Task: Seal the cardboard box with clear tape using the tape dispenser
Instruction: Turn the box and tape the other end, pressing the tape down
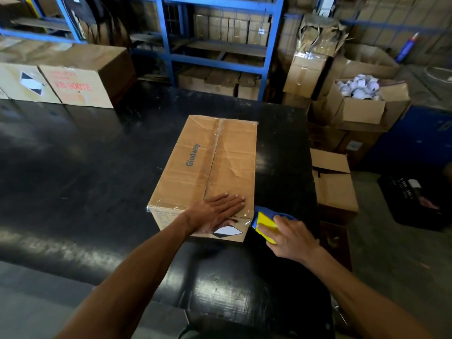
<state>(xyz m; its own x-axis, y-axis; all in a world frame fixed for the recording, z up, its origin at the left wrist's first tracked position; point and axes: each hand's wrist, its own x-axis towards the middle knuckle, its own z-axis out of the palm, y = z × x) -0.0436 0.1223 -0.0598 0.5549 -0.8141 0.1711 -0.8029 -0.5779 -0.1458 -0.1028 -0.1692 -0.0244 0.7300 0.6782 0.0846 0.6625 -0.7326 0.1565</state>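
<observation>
Black glossy surface [73, 167] carries the cardboard box [195, 172]; at its near corner the right hand [292, 237] grips the tape dispenser [265, 225], the left hand [216, 211] lies flat, open, on top. Near-edge strip looks underway; next, tear the tape off cleanly

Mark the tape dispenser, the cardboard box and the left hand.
tape dispenser [265, 227], head view, yellow body.
cardboard box [195, 167], head view, top left flap.
left hand [215, 212], head view, back of hand.
</observation>
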